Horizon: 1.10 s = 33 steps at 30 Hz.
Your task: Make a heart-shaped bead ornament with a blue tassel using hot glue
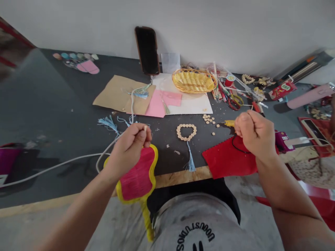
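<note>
My left hand (pixel 132 144) is closed in a pinch, with a small pale piece (pixel 145 128) at its fingertips. It is above a pink fan-like panel with a yellow border (pixel 138 170). My right hand (pixel 258 134) is a fist over a red felt cloth (pixel 230 157). A yellow nozzle-shaped tip (pixel 229 123) shows just left of the fist; whether I grip it is hidden. Between my hands lies a loop of flower-shaped wooden beads (pixel 178 134) with a blue tassel (pixel 191 160). Several loose beads (pixel 208 119) lie behind it.
A yellow wicker basket (pixel 194 82) stands on paper sheets at the back, near a phone (pixel 148 50) against the wall. Scissors (pixel 235 101), a red thread spool (pixel 229 81) and sticks crowd the back right. A white cable (pixel 70 159) crosses the left side. Blue tassels (pixel 108 122) lie behind my left hand.
</note>
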Available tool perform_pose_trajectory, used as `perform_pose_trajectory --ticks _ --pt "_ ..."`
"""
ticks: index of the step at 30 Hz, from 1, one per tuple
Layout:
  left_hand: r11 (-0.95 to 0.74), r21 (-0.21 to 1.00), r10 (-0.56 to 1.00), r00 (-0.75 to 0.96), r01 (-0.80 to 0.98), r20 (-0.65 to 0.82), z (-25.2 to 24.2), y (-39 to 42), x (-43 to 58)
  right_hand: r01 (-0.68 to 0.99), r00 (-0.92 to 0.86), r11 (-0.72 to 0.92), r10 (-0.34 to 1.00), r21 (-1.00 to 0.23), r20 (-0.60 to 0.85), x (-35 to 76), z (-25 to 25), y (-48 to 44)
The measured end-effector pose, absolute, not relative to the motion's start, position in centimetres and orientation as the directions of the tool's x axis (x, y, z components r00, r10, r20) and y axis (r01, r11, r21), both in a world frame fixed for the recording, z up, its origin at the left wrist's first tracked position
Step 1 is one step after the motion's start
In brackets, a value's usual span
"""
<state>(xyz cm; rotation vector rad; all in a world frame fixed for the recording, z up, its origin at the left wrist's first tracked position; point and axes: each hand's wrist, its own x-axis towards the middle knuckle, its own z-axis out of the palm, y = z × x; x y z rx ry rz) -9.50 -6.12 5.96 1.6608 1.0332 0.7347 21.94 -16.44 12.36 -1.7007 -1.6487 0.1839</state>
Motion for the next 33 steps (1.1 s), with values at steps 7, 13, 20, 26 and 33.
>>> perform_pose_trajectory --ticks 7,13,20,26,33 --pt "-0.418 0.698 0.801 0.599 0.582 -0.019 5.2 -3.9 -5.7 0.861 -0.138 0.175 0.984 -0.477 0.111 19.2 8.6 -10.5" --pt "-0.555 0.629 0.710 0.704 0.544 0.019 3.5 -3.2 -3.2 0.932 -0.332 0.299 0.931 -0.206 -0.150 17.0 4.6 -8.0" --pt "-0.560 0.631 0.688 0.726 0.537 -0.008 2.0 -2.5 -2.4 0.943 -0.327 0.302 0.919 -0.140 -0.221 16.5 4.0 -7.5" --pt "-0.536 0.646 0.681 0.731 0.543 -0.049 1.8 -2.7 -2.3 0.936 -0.352 0.341 0.901 -0.085 -0.254 16.1 4.0 -7.4" --pt "-0.553 0.608 0.680 0.730 0.569 -0.065 1.6 -2.9 -1.9 0.963 -0.265 0.271 0.935 -0.008 -0.235 16.6 5.2 -8.0"
